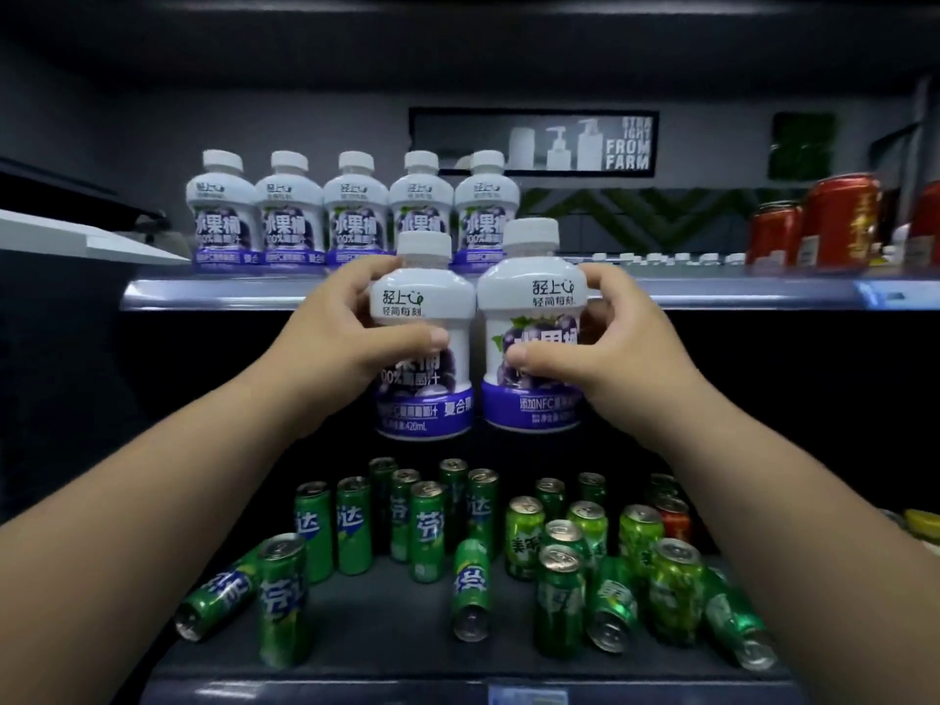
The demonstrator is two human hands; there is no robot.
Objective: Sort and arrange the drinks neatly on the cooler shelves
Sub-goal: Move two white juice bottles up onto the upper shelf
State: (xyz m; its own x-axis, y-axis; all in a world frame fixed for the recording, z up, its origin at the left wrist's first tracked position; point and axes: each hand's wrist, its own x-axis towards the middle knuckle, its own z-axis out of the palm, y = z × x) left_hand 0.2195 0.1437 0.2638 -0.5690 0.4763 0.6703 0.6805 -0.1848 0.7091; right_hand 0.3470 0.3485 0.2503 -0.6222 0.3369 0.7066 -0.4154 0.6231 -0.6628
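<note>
1. A dark cooler: the upper shelf [203, 295] carries a row [356, 211] of five white-and-purple bottles along its left half and red cans [839, 221] at its right end. The lower shelf [366, 602] holds green cans [427, 526], some upright and several lying on their sides.
2. The left hand [335, 338] wraps fingers and thumb round the left bottle [407, 302]. The right hand [600, 343] grips the right bottle [534, 307] the same way. Both bottles hang upright in the air, side by side, just in front of the upper shelf's front edge.
3. Risks, as I judge them: the bottle bases sit below the front edge, so pushing forward without lifting would catch them on it. Going straight in would knock the row over. A slip would drop a bottle onto the cans beneath.
4. Room: the middle of the upper shelf, between the row and the red cans, looks open along the front. Small white caps [661, 258] show further back there, so depth is uncertain.
</note>
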